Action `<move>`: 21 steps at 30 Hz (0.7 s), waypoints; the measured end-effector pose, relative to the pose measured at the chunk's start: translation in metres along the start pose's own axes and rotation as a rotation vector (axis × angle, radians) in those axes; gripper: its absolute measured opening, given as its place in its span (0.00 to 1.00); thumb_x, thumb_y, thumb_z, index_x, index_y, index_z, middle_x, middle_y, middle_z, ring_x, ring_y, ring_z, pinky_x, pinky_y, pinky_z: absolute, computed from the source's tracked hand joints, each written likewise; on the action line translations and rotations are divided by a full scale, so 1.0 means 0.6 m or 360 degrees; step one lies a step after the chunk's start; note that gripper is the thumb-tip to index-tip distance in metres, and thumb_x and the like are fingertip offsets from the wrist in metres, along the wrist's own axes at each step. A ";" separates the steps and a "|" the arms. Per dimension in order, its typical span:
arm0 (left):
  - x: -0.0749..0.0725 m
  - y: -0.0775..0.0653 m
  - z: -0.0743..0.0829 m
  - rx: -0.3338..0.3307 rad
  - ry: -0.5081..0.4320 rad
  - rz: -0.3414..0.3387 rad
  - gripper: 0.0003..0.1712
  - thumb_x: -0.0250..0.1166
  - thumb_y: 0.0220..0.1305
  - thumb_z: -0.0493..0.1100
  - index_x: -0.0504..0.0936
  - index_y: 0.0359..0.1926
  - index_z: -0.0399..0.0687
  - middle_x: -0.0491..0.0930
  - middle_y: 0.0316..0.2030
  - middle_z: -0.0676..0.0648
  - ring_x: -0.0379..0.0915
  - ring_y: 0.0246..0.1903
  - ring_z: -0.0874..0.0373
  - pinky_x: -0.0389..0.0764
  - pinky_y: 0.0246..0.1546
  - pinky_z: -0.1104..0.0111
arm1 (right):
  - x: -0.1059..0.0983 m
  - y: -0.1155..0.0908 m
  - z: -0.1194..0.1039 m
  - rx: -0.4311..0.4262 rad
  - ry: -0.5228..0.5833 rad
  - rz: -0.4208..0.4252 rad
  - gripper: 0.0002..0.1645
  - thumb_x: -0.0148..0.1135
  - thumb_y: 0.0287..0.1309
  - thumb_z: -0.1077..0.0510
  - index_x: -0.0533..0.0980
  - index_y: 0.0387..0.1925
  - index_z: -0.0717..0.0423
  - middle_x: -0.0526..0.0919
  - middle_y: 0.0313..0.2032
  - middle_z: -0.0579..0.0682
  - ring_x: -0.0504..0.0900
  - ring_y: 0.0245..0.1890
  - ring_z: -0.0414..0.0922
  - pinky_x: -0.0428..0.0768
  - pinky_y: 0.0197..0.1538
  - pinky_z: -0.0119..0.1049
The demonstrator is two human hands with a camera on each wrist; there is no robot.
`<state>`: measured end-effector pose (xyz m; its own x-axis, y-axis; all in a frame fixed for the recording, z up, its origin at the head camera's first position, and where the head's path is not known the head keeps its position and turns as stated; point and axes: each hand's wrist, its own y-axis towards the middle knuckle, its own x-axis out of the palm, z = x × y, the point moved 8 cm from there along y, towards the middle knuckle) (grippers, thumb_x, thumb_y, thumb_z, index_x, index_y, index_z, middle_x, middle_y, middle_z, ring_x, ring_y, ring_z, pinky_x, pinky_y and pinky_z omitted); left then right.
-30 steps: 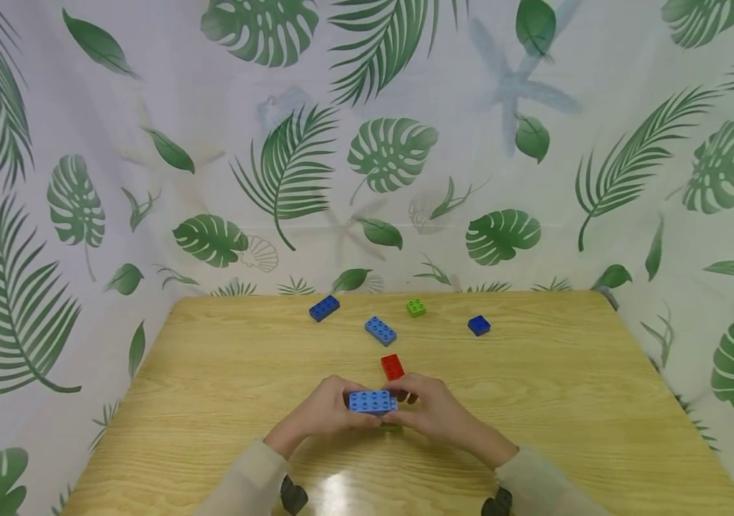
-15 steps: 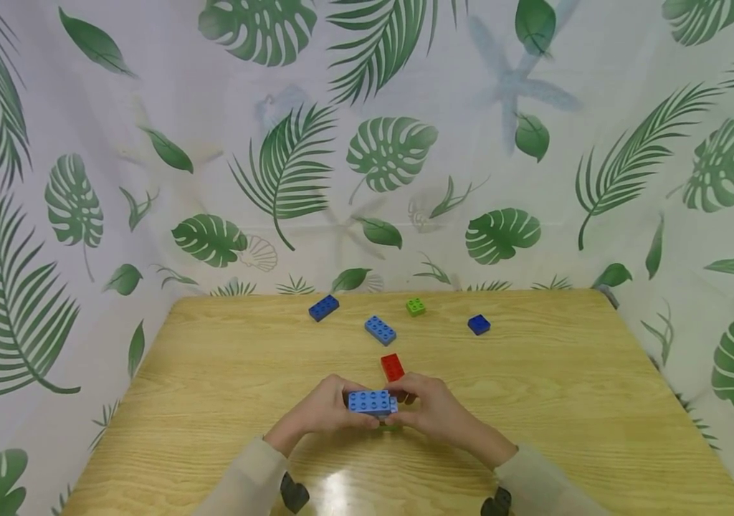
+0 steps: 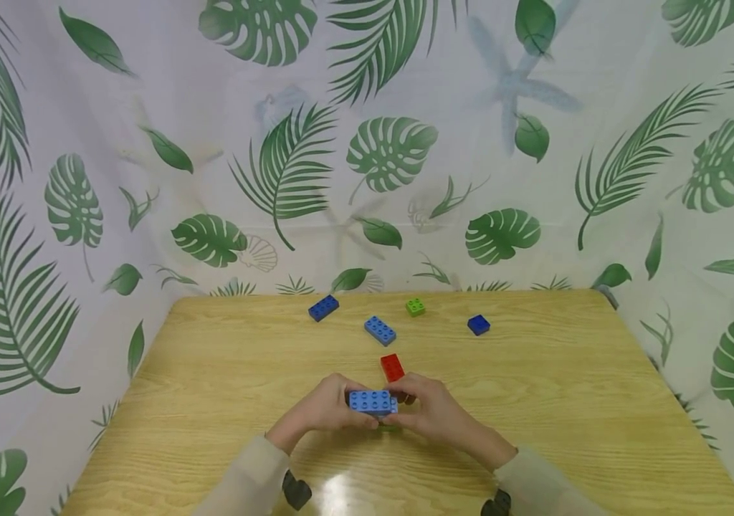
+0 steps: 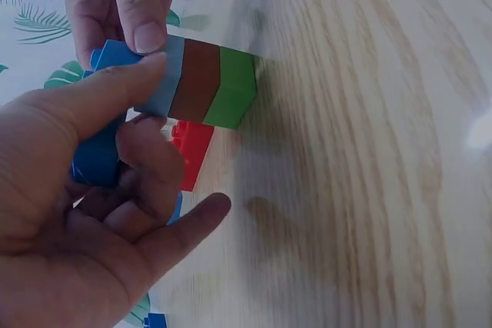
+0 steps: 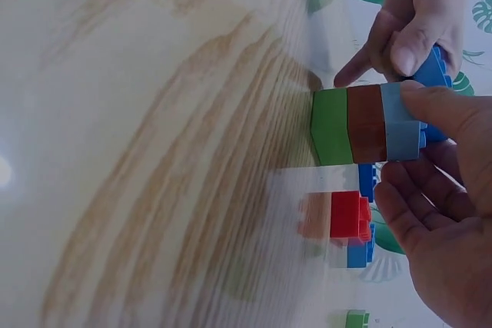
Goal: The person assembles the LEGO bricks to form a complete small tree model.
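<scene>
My left hand (image 3: 328, 405) grips a blue eight-stud toy brick (image 3: 367, 401), thumb on the near side. This brick sits on top of a small stack and overhangs it to the left. Below it come a light blue brick (image 5: 401, 134), a brown brick (image 5: 366, 124) and a green brick (image 5: 332, 127) at the bottom. My right hand (image 3: 434, 408) pinches the stack at the light blue brick between thumb and fingers. Just behind the hands lies a red brick (image 3: 392, 367). Whether the green brick touches the table cannot be told.
Farther back on the wooden table (image 3: 225, 358) lie a dark blue long brick (image 3: 324, 307), a medium blue long brick (image 3: 380, 330), a small lime green brick (image 3: 415, 307) and a small dark blue brick (image 3: 479, 325). A leaf-patterned cloth (image 3: 315, 244) hangs behind the table.
Almost nothing differs: both hands stay on the stack, with only tiny shifts of the fingers and the blue brick. The loose bricks lie where they were.
</scene>
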<state>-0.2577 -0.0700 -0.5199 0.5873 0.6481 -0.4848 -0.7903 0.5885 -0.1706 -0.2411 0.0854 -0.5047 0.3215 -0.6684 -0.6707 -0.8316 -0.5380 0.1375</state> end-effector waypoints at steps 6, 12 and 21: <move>-0.005 -0.005 -0.002 0.0038 0.0150 0.0108 0.30 0.79 0.62 0.53 0.85 0.62 0.47 0.88 0.49 0.47 0.79 0.40 0.62 0.81 0.42 0.69 | 0.003 0.002 -0.001 -0.0041 -0.0015 0.0004 0.22 0.78 0.60 0.55 0.85 0.55 0.57 0.85 0.44 0.45 0.83 0.42 0.47 0.85 0.48 0.38; -0.006 -0.012 -0.004 0.0077 0.0003 0.0241 0.21 0.79 0.62 0.53 0.86 0.53 0.54 0.85 0.44 0.52 0.77 0.38 0.60 0.79 0.39 0.71 | 0.002 0.005 0.000 -0.0050 -0.0024 0.0013 0.22 0.79 0.59 0.55 0.86 0.54 0.56 0.85 0.43 0.45 0.82 0.41 0.45 0.85 0.47 0.37; -0.001 -0.014 -0.007 0.0085 0.0001 0.0234 0.17 0.78 0.63 0.51 0.87 0.51 0.54 0.85 0.42 0.52 0.74 0.34 0.63 0.77 0.34 0.73 | 0.003 0.002 0.007 0.0013 0.0023 -0.0024 0.21 0.79 0.59 0.56 0.86 0.54 0.55 0.84 0.44 0.44 0.82 0.42 0.43 0.84 0.48 0.35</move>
<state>-0.2521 -0.0771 -0.5219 0.4658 0.7290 -0.5016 -0.8574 0.5120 -0.0521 -0.2434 0.0861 -0.5088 0.3404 -0.6676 -0.6621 -0.8302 -0.5440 0.1217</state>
